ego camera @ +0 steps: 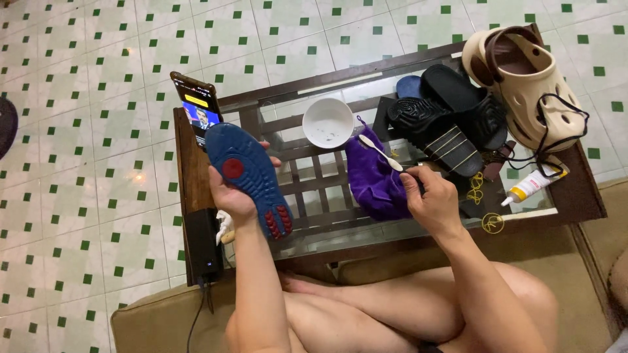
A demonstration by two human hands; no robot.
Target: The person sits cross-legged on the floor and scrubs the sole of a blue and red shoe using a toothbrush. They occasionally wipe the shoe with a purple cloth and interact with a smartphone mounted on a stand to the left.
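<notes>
Glass-topped table [575, 196] carries beige clog [530, 85], black sandals [451, 117], purple cloth [376, 180], white bowl [328, 121]; left hand [230, 196] closed around blue insole [252, 180], held above the table's left end; right hand [432, 199] pinches white spoon [379, 151], insole apparently uncoated, glue tube [528, 187] capped.

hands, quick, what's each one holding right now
Left hand: closed on the blue insole.
Right hand: closed on the white spoon, over the purple cloth.
</notes>
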